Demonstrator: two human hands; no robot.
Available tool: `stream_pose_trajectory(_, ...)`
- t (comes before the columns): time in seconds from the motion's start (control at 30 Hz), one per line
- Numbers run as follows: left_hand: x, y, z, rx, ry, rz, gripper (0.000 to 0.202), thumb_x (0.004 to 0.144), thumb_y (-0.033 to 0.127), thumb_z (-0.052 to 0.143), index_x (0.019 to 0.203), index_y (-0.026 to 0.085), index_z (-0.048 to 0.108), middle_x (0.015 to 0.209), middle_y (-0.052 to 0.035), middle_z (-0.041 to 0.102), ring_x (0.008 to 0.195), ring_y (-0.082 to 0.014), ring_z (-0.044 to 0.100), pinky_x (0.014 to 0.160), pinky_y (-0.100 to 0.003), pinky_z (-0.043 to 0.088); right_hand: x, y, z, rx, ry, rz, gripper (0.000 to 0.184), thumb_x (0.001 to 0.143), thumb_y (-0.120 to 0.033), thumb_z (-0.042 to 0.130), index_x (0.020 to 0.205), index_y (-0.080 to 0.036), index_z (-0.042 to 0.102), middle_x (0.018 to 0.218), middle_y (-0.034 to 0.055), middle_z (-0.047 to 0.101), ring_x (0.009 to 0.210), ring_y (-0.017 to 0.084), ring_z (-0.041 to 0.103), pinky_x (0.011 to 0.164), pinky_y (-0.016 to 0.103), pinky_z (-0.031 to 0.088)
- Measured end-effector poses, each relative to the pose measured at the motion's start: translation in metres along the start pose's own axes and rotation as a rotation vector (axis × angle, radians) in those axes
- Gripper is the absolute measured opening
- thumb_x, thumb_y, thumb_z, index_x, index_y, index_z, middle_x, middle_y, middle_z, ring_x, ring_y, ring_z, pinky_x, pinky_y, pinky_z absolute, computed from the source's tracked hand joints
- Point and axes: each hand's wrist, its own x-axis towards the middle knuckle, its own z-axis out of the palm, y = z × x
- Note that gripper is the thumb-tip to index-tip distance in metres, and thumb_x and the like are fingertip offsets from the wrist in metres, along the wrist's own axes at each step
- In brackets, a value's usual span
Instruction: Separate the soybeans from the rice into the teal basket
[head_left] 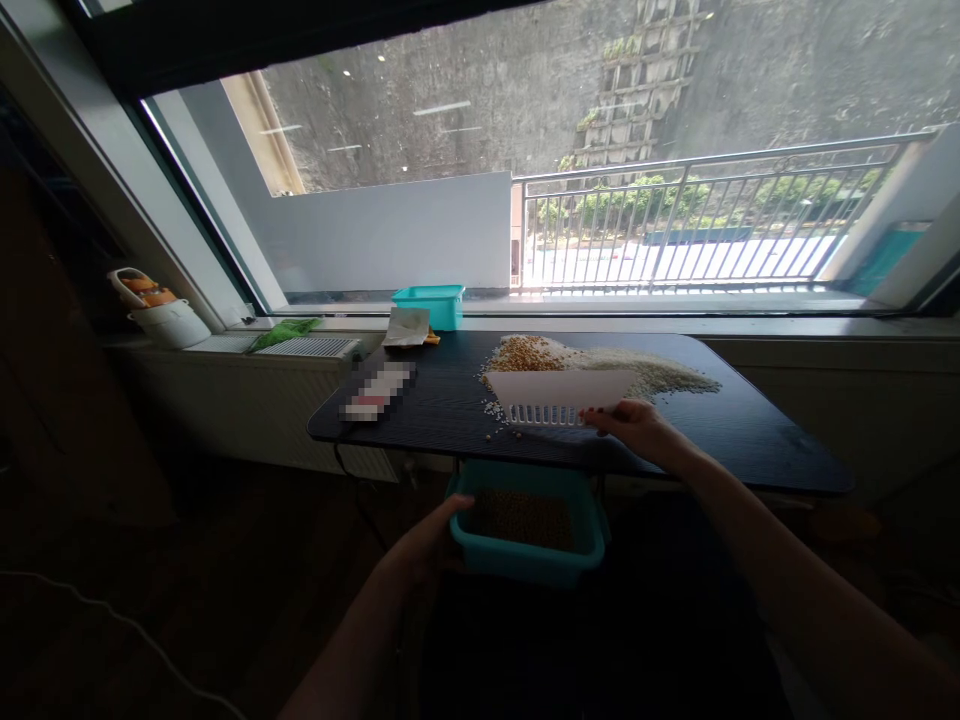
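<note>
My left hand (433,540) grips the left rim of a teal plastic tub (525,555) holding brown grains, held below the near edge of a black table (750,430). My right hand (634,425) is closed on the near right corner of a white slotted sieve tray (562,393) lying on the table. Just behind the tray lie a heap of yellow-brown grains (525,352) and a spread of white rice (652,372). A few loose grains are scattered beside the tray's left edge.
A second teal tub (431,303) and a paper packet (406,327) sit at the table's far left edge, a small box (375,392) nearer. White pots (161,310) and a green cloth (285,332) rest on the windowsill. A white cable (112,615) crosses the dark floor.
</note>
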Motion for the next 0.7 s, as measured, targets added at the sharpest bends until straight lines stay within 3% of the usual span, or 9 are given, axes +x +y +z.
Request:
stream_pose_trajectory(0.27,-0.001,0.002,0.000,-0.008,-0.034,0.010,0.059,0.071,0.054,0.059,0.115,0.017,0.055,0.095,-0.0079,0.065,0.085,-0.0242,0.062,0.068,-0.039,0.054,-0.012,-0.001,-0.007,0.017,-0.051,-0.009,0.046,0.053,-0.061,0.073,0.064,-0.016,0.071,0.061,0.0036,0.066,0.059,0.016,0.056,0.058,0.027,0.046)
stream_pose_trajectory(0.53,-0.013,0.008,-0.021,-0.070,0.055,0.005,0.055,0.068,0.052,0.062,0.108,0.014,0.056,0.071,-0.0029,0.063,0.069,-0.0223,0.064,0.067,-0.040,0.054,0.014,-0.012,0.046,0.118,-0.196,-0.112,0.043,0.059,-0.055,0.070,0.075,-0.015,0.074,0.069,0.0037,0.068,0.064,0.016,0.057,0.060,0.028,0.046)
stream_pose_trajectory(0.7,-0.025,0.021,-0.024,-0.086,0.049,0.039,0.058,0.071,0.051,0.062,0.115,0.015,0.053,0.085,-0.0068,0.068,0.077,-0.0242,0.066,0.069,-0.041,0.055,0.034,-0.018,0.072,0.112,-0.289,-0.187,0.039,0.064,-0.049,0.067,0.077,-0.014,0.073,0.066,0.0009,0.065,0.064,0.014,0.055,0.061,0.026,0.044)
